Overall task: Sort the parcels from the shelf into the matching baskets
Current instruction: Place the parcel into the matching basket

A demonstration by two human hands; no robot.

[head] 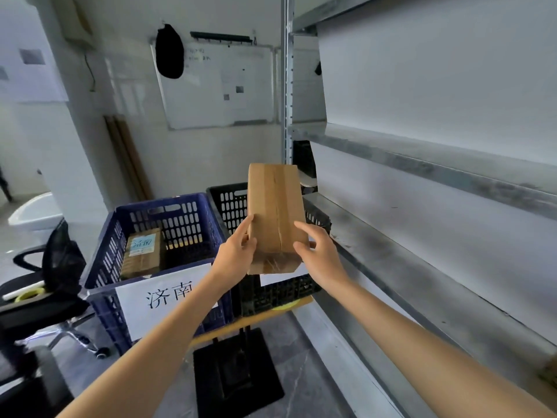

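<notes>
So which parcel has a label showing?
The parcel lying in the blue basket: a pale blue label faces up on it. The held parcel, gripped by left hand and right hand, shows only cardboard and tape.

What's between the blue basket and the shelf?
Head view: the black basket, partly hidden behind the held parcel.

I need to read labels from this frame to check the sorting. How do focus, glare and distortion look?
Head view: the wide-angle lens bends the shelf edges; light is soft and flat, without hard shadows; the sign on the blue basket reads sharply; tape on the held box glares near its bottom; the whiteboard writing is too soft to read.
</notes>
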